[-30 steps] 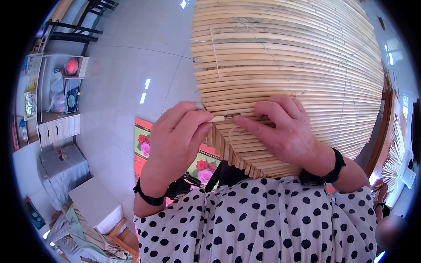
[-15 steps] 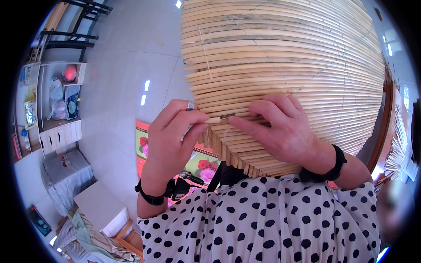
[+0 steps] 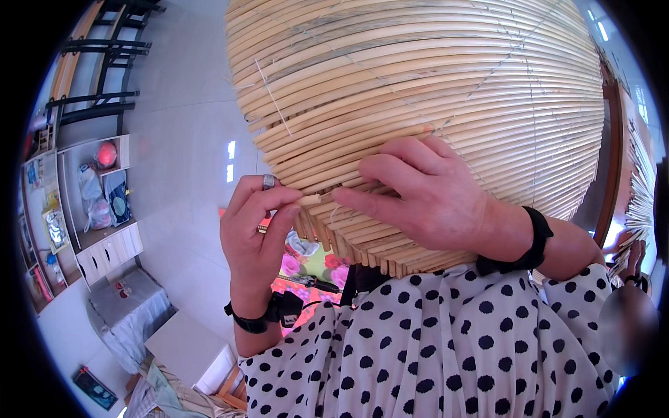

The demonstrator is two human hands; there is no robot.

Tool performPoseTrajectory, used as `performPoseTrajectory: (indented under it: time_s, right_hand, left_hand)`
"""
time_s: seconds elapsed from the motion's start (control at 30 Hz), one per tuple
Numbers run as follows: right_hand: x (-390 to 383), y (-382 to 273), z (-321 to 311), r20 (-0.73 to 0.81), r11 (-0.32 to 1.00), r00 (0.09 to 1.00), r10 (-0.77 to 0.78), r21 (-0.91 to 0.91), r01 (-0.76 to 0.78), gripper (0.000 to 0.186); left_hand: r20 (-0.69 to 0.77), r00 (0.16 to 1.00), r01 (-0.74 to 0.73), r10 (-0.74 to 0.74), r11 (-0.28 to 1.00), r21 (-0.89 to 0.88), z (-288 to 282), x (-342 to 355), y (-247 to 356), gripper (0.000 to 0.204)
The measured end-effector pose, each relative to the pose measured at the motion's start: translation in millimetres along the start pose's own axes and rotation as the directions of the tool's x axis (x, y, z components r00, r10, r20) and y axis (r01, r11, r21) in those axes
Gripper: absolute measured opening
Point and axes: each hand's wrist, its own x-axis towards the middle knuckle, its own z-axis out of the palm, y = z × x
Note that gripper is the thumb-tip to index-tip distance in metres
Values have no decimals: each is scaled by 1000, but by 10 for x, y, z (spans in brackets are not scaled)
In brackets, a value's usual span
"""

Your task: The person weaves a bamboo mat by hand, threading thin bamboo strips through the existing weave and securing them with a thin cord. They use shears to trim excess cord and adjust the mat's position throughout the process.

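Note:
A large mat (image 3: 418,83) of pale reed-like sticks, bound with thin thread, spreads before me and over my lap. Beside its left edge, my left hand (image 3: 254,223), wearing a ring, pinches the end of a short pale stick (image 3: 310,200) between thumb and fingers. My right hand (image 3: 425,191) lies on the mat with bent fingers gripping among the sticks. Its thumb stretches toward the short stick, and its other fingertips are partly hidden. A loop of white thread (image 3: 333,217) shows just below that thumb. Higher up, a thin white strip (image 3: 273,97) lies across the sticks.
Under the mat's near left side is a flowered red and green cloth (image 3: 327,268). Shelves (image 3: 80,233) with bags and a red ball stand left, near a covered box (image 3: 132,299). At right, another person's hand (image 3: 634,261) is beside a bundle of sticks (image 3: 641,181).
The mat and both hands appear shifted left in the picture, along with a turn of the view. The left hand keeps its pinch on the short stick, and the right hand stays on the mat.

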Motion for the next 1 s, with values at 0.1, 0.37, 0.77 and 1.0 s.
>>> performPoseTrajectory:
  time_s: [0.1, 0.37, 0.77, 1.0]
  right_hand:
    - [1, 5, 15, -7, 1000, 1000, -7, 4, 7, 35]
    - [-5, -1, 25, -4, 1000, 1000, 5, 22, -5, 35]
    - [13, 3, 13, -17, 1000, 1000, -2, 14, 3, 34]
    - [3, 13, 30, -40, 1000, 999, -3, 22, 4, 35]
  left_hand:
    - [-14, 999, 28, -28, 1000, 8, 3, -22, 3, 16]
    - [-50, 997, -45, 54, 987, 154, 27, -52, 41, 18]
    - [-53, 951, -278, 303, 921, 272, 128, 41, 76, 25]
    - [-21, 963, -259, 270, 940, 224, 103, 15, 41, 29]
